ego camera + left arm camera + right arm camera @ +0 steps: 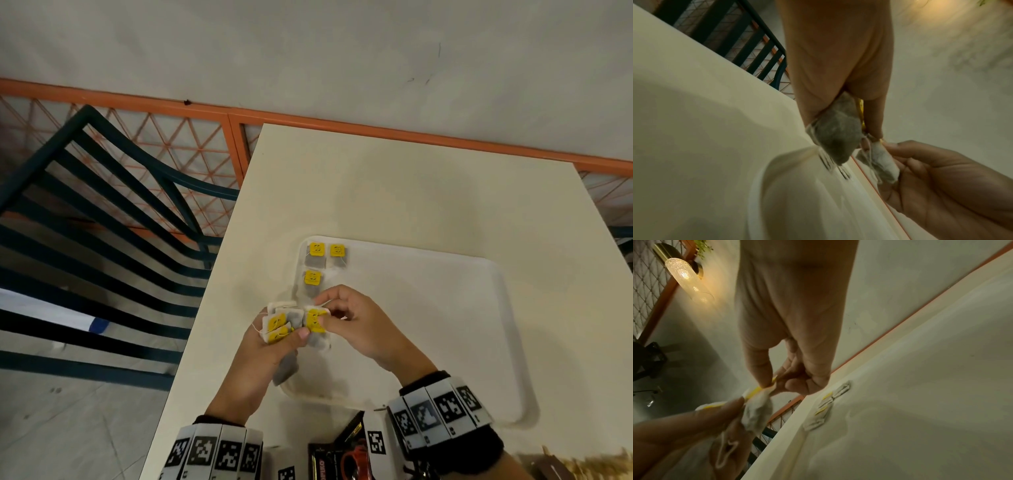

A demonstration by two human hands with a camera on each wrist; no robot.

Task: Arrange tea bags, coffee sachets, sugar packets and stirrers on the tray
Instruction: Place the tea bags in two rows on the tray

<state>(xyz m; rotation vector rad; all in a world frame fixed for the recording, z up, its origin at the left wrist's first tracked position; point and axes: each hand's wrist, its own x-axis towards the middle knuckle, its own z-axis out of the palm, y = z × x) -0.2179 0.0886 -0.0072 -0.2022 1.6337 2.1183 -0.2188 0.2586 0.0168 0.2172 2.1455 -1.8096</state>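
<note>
R hand [356,325] pinching one tea bag [317,322] by its yellow tag, thumb + forefinger, other fingers curled in. L hand [270,346] clamped round a bunch of tea bags [279,325], thumb pressing across top; one grey bag hanging below palm. Pinched bag touching the bunch at its 3 o'clock edge, prob. being peeled off it; string may be tangled w/ the rest, can't tell.

Both hands hovering over tray [479,342], near its 8 o'clock corner. Three tea bags [313,260] already flat on tray at 12 o'clock from the grip: two side by side, third below the left one, tags toward far rim. Free slot next to that third bag, just beyond R fingertips, so R hand nearer. Bag's long axis should run 12–6, tag far.

R wrist cocked inward, forearm entering from 5 o'clock; L from 7. Dark sachets [342,455] on table [411,188] at near edge, untouched.
</note>
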